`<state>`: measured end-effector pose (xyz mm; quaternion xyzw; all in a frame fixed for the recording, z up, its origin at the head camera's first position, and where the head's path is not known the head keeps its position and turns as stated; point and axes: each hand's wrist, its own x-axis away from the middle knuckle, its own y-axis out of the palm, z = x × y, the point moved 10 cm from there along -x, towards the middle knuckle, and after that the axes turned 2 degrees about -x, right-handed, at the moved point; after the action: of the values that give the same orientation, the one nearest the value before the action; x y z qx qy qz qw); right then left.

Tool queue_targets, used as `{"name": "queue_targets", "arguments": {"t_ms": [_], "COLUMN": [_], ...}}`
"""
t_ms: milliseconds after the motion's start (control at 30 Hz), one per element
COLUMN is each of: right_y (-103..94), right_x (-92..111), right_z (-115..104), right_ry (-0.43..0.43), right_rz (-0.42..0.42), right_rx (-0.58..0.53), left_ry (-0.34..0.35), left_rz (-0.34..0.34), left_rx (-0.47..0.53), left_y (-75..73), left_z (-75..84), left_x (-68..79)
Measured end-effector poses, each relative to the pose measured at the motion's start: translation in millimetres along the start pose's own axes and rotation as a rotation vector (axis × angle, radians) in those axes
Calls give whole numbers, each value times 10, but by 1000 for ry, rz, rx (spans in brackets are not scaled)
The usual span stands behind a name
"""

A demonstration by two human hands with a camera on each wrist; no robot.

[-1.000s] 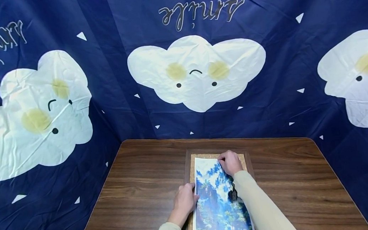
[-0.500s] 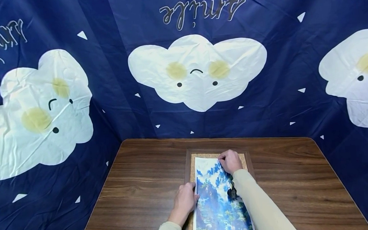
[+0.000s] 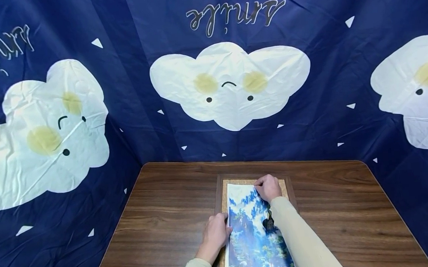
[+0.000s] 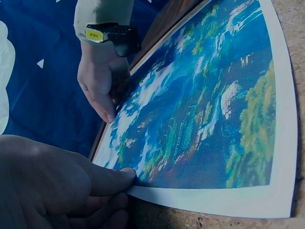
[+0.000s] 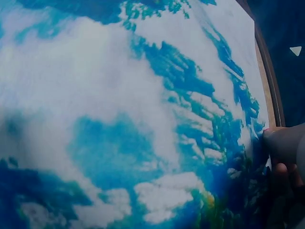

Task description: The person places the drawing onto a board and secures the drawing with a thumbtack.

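A white-bordered landscape print (image 3: pixel 253 238) in blue and green lies over a framed corkboard (image 3: pixel 224 197). My left hand (image 3: pixel 214 235) is at the print's left edge; in the left wrist view its thumb (image 4: pixel 116 179) lies on the white border and the other fingers curl below it. At the far edge, right of its middle, my right hand (image 3: pixel 269 188) pinches the paper. The right wrist view has a fingertip (image 5: pixel 274 138) on that edge, with more fingers curled beneath. The print's right side is partly covered by the right forearm.
The corkboard rests on a brown wood-grain table (image 3: pixel 160 220). Behind and beside the table hangs a dark blue curtain (image 3: pixel 131 73) with white clouds. A black wrist device (image 3: pixel 268 224) sits at the right cuff, over the print.
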<state>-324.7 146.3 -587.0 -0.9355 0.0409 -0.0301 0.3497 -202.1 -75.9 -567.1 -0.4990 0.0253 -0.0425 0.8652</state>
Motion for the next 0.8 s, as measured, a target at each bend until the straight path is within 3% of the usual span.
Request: {"name": "queue_targets", "arguments": {"t_ms": [800], "right_y": [-30], "right_x": [-18], "right_z": [65], "right_ry": [96], "right_rz": [53], "right_rx": [-117], "left_ry": [8], "left_rz": [7], "left_rx": [14], "left_y": [-15], "left_z": [-8], "left_x": [13]}}
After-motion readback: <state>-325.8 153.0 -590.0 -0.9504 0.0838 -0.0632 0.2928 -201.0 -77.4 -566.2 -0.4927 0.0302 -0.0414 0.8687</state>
